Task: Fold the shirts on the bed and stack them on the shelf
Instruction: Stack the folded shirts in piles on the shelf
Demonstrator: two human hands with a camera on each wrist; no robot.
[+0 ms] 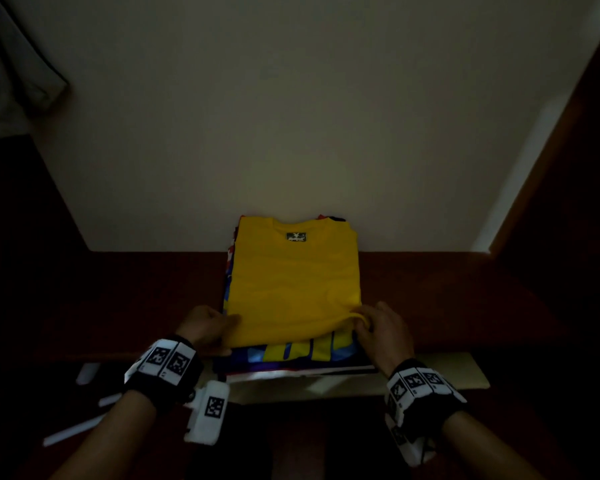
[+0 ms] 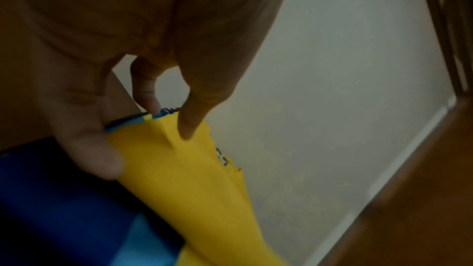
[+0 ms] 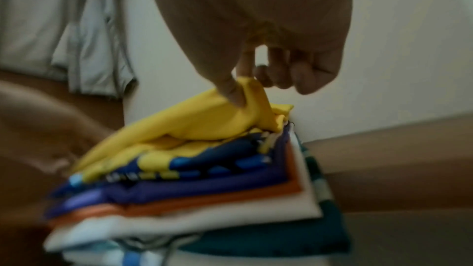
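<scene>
A folded yellow shirt [image 1: 293,278] tops the stack of folded shirts [image 3: 204,195] on the wooden shelf [image 1: 447,306], its near corners pinched by the left hand [image 1: 205,329] and right hand [image 1: 383,332], which should square its edges before releasing.

The yellow shirt [image 1: 295,282] was smooth matt cloth, with a small woven-looking label [image 1: 296,236] at the neck. Under it the blue shirt [image 3: 225,161] looked slicker, a faintly shiny fabric printed in yellow and light blue. The orange layer [image 3: 230,199] and white layer [image 3: 204,217] below were plain matt cloth. The shelf [image 1: 447,292] was dark reddish wood with a dull sheen; the wall [image 1: 291,116] behind was matt and painted.
</scene>
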